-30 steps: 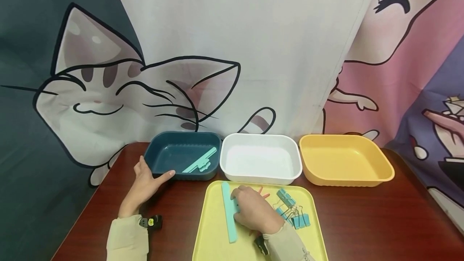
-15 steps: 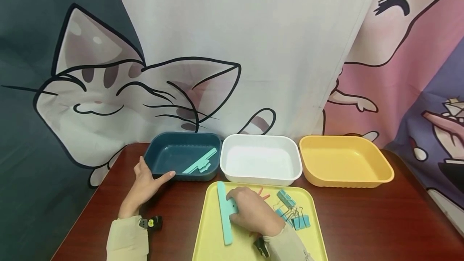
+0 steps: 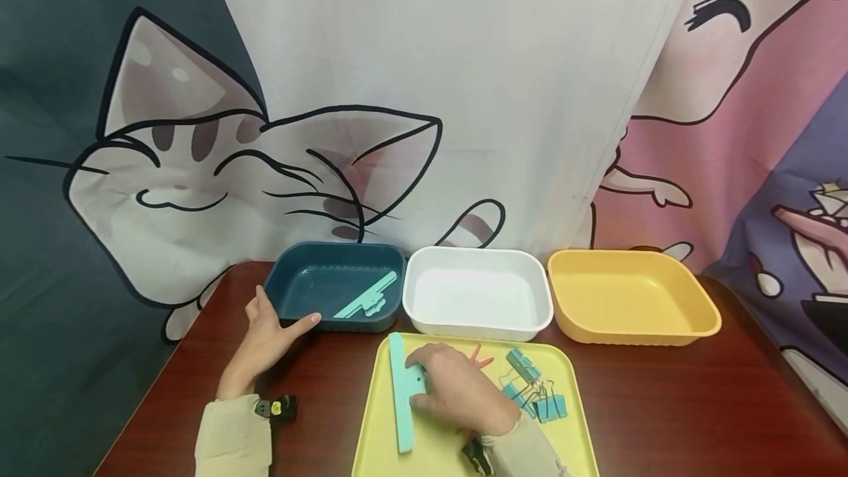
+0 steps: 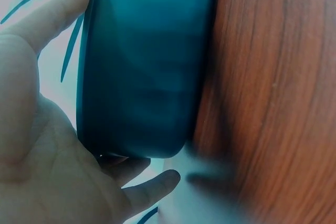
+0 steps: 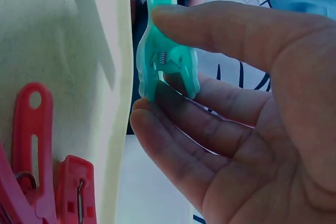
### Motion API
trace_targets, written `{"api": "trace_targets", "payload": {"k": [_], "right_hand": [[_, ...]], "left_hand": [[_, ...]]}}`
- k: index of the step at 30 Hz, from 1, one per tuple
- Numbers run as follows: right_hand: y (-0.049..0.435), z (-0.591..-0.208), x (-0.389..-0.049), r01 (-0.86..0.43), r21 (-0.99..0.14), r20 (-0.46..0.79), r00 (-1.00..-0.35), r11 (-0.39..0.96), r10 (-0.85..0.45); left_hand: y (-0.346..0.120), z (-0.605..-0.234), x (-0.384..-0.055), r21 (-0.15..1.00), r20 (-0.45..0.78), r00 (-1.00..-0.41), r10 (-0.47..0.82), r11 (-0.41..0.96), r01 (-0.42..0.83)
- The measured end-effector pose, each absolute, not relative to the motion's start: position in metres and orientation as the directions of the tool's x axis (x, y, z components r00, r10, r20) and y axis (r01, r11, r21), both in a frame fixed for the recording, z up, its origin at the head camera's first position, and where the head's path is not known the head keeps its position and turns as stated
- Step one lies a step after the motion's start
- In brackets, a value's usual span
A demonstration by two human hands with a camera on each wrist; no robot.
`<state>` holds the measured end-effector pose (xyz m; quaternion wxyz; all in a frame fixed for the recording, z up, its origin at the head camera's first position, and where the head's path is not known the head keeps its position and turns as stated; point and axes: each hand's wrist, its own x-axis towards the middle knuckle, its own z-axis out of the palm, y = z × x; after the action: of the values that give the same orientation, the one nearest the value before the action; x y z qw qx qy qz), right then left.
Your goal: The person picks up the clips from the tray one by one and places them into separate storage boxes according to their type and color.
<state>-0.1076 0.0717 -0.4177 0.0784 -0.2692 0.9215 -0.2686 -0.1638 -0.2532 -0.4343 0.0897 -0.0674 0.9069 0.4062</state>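
My right hand (image 3: 460,392) pinches a long teal bag clip (image 3: 400,396) by its handle end, over the left part of the yellow tray (image 3: 376,455). The right wrist view shows the thumb on one side of the clip (image 5: 161,35) and fingers on the other, near its spring. My left hand (image 3: 265,337) rests against the front left corner of the dark blue bin (image 3: 311,289), thumb at the rim and fingers fairly straight, spread along the end. In the left wrist view the bin (image 4: 142,66) partly hides those fingers. Another teal bag clip (image 3: 367,297) lies inside it.
Teal binder clips (image 3: 550,407) lie on the tray's right side. Red clothespins (image 5: 34,150) lie there too, partly hidden by my right hand in the head view. A white bin (image 3: 477,293) and a yellow bin (image 3: 629,293) stand right of the blue one.
My right hand has shifted a little to the left together with the bag clip, towards the tray's left edge. The left hand stays in place at the blue bin.
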Motion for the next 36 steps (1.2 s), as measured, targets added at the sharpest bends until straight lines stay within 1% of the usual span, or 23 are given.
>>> {"api": "trace_targets", "payload": {"k": [7,13,22,28,36], "right_hand": [[0.069,-0.416,-0.106,-0.459,-0.552,0.011,-0.839,0.696,-0.544],[0.064,-0.417,-0.107,-0.501,-0.536,0.063,-0.826,0.680,-0.560],[0.066,-0.413,-0.106,-0.476,-0.534,0.081,-0.852,0.699,-0.517],[0.064,-0.412,-0.108,-0.496,-0.516,0.110,-0.847,0.698,-0.520],[0.059,-0.406,-0.111,-0.486,-0.515,0.110,-0.855,0.706,-0.507]], "left_hand": [[-0.254,-0.433,-0.163,0.727,-0.219,-0.975,-0.048,0.658,-0.196],[-0.257,-0.432,-0.164,0.724,-0.228,-0.972,-0.055,0.658,-0.207],[-0.254,-0.436,-0.164,0.735,-0.206,-0.977,-0.049,0.652,-0.188],[-0.254,-0.437,-0.164,0.736,-0.200,-0.979,-0.050,0.651,-0.183],[-0.254,-0.436,-0.163,0.734,-0.212,-0.976,-0.051,0.651,-0.194]]}}
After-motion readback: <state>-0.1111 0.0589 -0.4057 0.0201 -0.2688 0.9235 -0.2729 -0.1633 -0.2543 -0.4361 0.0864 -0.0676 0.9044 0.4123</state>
